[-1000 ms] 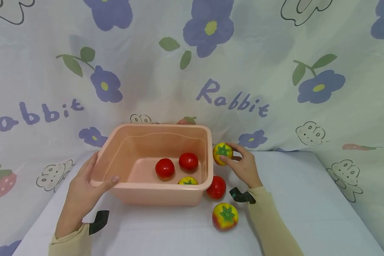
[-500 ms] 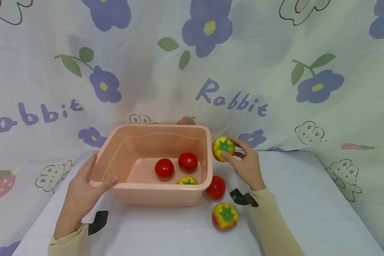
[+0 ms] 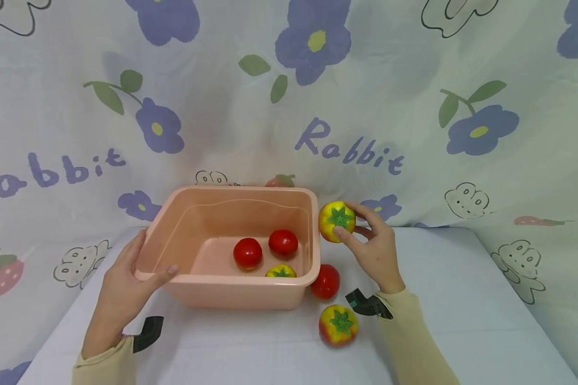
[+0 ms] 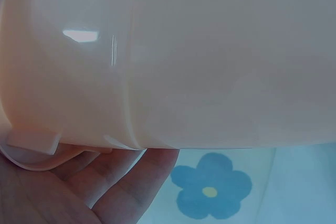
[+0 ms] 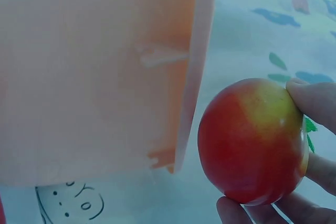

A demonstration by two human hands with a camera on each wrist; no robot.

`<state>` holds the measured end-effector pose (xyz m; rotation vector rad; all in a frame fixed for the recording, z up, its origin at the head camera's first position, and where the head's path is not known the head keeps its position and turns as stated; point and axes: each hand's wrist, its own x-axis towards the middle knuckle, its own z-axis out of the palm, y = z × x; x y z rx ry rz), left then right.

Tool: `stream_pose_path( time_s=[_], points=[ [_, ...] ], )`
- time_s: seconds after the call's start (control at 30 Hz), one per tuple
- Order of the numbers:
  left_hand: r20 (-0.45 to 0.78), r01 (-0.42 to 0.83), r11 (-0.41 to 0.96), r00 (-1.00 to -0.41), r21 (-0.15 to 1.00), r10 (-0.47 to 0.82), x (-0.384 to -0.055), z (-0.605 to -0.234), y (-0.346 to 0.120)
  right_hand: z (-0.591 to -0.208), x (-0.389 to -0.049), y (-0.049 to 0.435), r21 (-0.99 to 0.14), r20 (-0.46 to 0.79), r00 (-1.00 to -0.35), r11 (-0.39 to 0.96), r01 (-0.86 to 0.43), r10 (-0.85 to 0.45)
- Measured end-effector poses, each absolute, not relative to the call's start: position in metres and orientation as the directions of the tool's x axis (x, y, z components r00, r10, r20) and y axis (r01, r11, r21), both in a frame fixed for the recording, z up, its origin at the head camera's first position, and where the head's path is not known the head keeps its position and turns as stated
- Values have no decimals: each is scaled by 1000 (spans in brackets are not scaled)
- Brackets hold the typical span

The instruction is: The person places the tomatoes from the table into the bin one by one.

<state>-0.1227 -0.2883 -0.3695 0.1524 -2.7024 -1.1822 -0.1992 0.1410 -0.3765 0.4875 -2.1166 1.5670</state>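
Observation:
In the head view a pink plastic bin (image 3: 236, 293) stands on the table. My left hand (image 3: 120, 299) grips its left end, thumb over the rim and fingers along the outer wall (image 4: 210, 66). My right hand (image 3: 373, 248) pinches a yellow-and-red toy tomato (image 3: 336, 222) with a green star-shaped calyx, just outside the bin's right rim. The right wrist view shows the held tomato's red underside (image 5: 247, 150) beside the rim. Inside the bin lie a red tomato (image 3: 248, 253), another red tomato (image 3: 283, 243) and a yellow one (image 3: 281, 271), partly hidden by the front wall.
On the white tablecloth (image 3: 462, 299), a red tomato (image 3: 325, 282) lies against the bin's right side. A yellow-and-red tomato (image 3: 338, 325) sits nearer to me, calyx up. A printed curtain (image 3: 390, 96) hangs close behind the bin.
My right hand has lifted the yellow-and-red tomato a little and drawn slightly to the right. The left hand, the bin and the other tomatoes have stayed put.

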Motion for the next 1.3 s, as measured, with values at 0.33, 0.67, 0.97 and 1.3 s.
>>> stream_pose_path(
  time_s=[0.33,0.67,0.97,1.3],
  points=[
    [137,-10,676,-977,737,-164,-123,-370,-288,-370,-190,132,-767,590,-806,286,-574,-37],
    [151,-4,682,-974,732,-168,-123,-371,-288,-368,-183,121,-751,613,-784,238,-616,-97],
    [141,-17,676,-974,737,-178,-122,-371,-287,-371,-177,107,-729,643,-750,177,-661,-153],
    [156,-2,674,-972,738,-173,-122,-371,-288,-374,-172,95,-692,676,-710,162,-703,-197]
  ],
)
